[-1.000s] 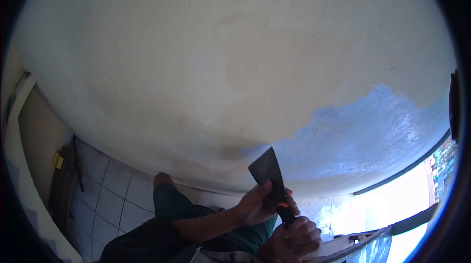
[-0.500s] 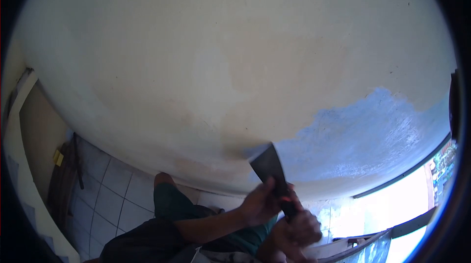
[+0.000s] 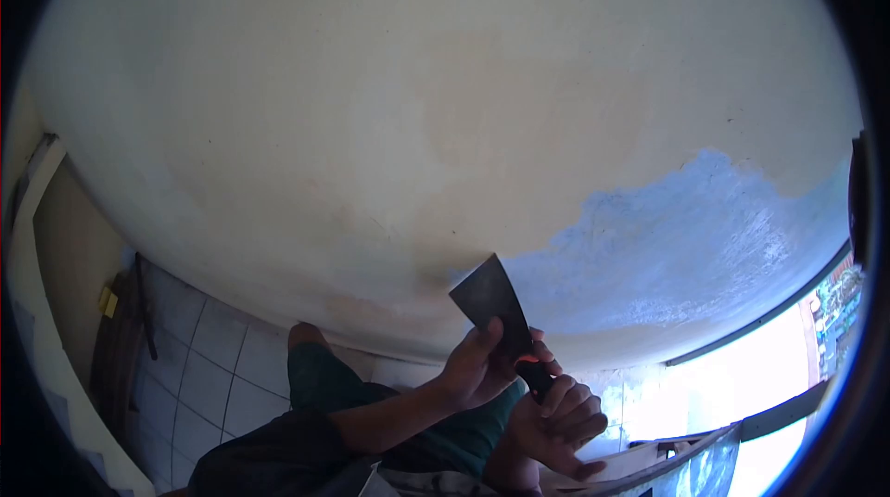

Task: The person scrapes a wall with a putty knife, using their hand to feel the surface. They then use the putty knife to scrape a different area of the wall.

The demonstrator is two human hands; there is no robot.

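Observation:
A wide-bladed putty knife (image 3: 491, 298) is held in front of the wall (image 3: 371, 126), its blade angled up and left, with a black and orange handle. My left hand (image 3: 475, 367) pinches the blade near its base, thumb on the near face and fingers behind. Around the end of the handle, my right hand (image 3: 561, 418) is closed, its lower fingers looser. The blade's upper corner overlaps the left edge of a blue scraped patch (image 3: 667, 237) on the cream-coloured wall.
White floor tiles (image 3: 213, 386) lie below on the left. Dark wooden pieces (image 3: 120, 339) with a yellow object (image 3: 108, 301) lean at the far left. At lower right is a curved-edged piece of furniture (image 3: 686, 469), near a bright opening.
The putty knife's blade has turned to show more of its face and sits slightly further left. My right hand's fingers have loosened and shifted on the handle. The view has moved a little.

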